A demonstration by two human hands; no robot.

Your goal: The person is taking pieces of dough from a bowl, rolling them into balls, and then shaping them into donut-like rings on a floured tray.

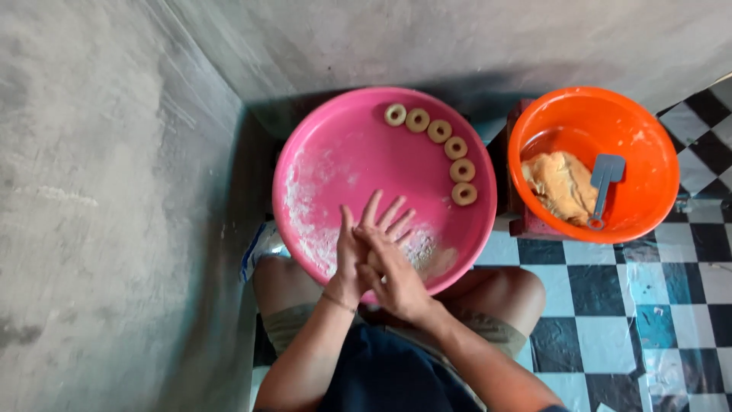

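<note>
My left hand and right hand are pressed palm to palm over the pink basin's near floured edge, likely rolling dough; can't tell what's between them. Six dough rings line its far-right rim. Dough lump and scraper sit in the orange bowl.

A checkered floor is seen; a red stool, seemingly, is set on it, partly hidden.

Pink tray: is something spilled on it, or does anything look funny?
White flour is smeared over the near side of the pink tray, under the pressed-together left hand and right hand. The six dough rings sit in a neat curve; nothing else looks odd.
</note>
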